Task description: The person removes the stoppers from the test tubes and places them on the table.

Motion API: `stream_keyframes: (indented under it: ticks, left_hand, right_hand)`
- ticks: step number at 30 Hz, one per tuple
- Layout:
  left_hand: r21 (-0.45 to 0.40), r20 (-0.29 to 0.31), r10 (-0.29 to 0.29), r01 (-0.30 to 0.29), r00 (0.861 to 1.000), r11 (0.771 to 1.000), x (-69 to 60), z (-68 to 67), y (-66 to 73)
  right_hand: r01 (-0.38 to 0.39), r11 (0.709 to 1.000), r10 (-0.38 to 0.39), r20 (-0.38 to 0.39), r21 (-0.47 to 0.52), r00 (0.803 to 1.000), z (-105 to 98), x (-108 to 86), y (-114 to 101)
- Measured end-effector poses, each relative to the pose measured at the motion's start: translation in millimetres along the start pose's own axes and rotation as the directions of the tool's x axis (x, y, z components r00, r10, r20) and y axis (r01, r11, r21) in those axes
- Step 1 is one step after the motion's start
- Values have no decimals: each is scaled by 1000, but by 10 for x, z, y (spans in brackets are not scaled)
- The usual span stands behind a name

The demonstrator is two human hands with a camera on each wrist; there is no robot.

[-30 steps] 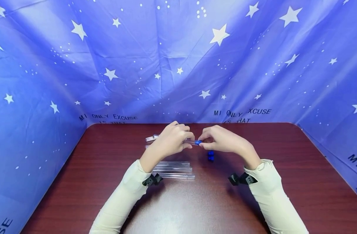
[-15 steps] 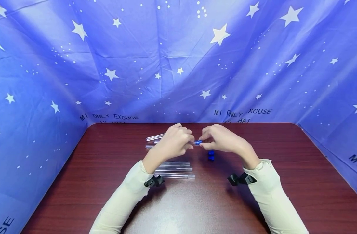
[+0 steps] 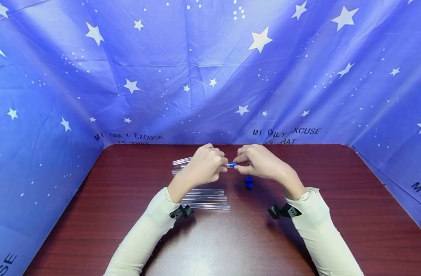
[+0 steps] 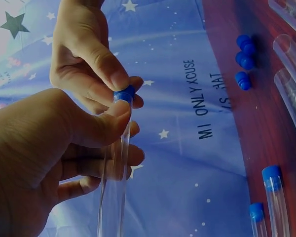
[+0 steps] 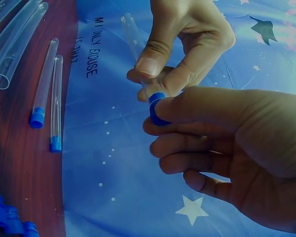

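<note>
My left hand [image 3: 207, 165] grips a clear test tube [image 4: 112, 187], its thumb lying along the tube near the top. On the tube's end sits a blue stopper [image 5: 158, 109], pinched between thumb and fingers of my right hand [image 3: 261, 161]. Head view: both hands are close together over the far part of the table, with the tube roughly level. How deep the stopper is seated cannot be told, since fingers partly cover it. The tube's far end passes behind my left hand in the head view.
Two stoppered tubes [image 5: 44, 94] lie at the far left, partly behind the left hand. Nearer, several unstoppered tubes [image 3: 207, 198] lie side by side. Three loose blue stoppers [image 4: 245, 60] rest right of them. A starry blue curtain [image 3: 210, 69] borders the dark red table [image 3: 300, 245].
My left hand has come slightly rightward, so less tube shows between it and the stopper. Both hands, with the tube, have risen a little. The right hand keeps its pinch on the stopper.
</note>
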State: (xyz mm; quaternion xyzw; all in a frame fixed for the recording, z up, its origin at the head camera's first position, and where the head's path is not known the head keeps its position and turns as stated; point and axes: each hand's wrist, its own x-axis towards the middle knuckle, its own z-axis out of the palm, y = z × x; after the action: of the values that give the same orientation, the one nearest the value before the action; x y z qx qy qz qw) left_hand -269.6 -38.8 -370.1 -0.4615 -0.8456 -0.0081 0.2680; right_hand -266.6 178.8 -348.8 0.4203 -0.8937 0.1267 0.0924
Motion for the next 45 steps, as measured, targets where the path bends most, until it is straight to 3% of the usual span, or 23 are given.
stream_keyframes:
  ticks: [5,13,18,22,26,32,36,45]
  left_hand:
    - [-8,27,-13,13,1000,1000,-1,-19,-10]
    - [-10,50,-37,37,998,999,-6,-55,-17]
    - [-18,48,-54,55,997,998,-17,-96,-40]
    - [-8,34,-67,67,997,998,-27,-118,-70]
    - [-10,38,-78,79,996,997,-34,-126,-92]
    - [-32,61,-107,109,992,994,-32,-137,-107]
    - [-31,62,-117,119,991,992,-35,-141,-113]
    - [-43,15,-113,113,994,993,-51,-153,-113]
  right_hand:
    - [13,1000,-14,-31,-25,999,-18,-6,-23]
    - [-37,999,37,-53,-2,998,-27,5,-72]
    - [-25,998,17,-131,-64,991,-10,30,-107]
    - [17,988,-53,-233,-153,971,27,45,-116]
    - [70,972,-142,-324,-223,935,71,61,-101]
    - [116,941,-237,-374,-317,897,105,96,-101]
    - [126,927,-266,-382,-354,885,113,114,-125]
    - [124,926,-267,-387,-357,883,112,104,-139]
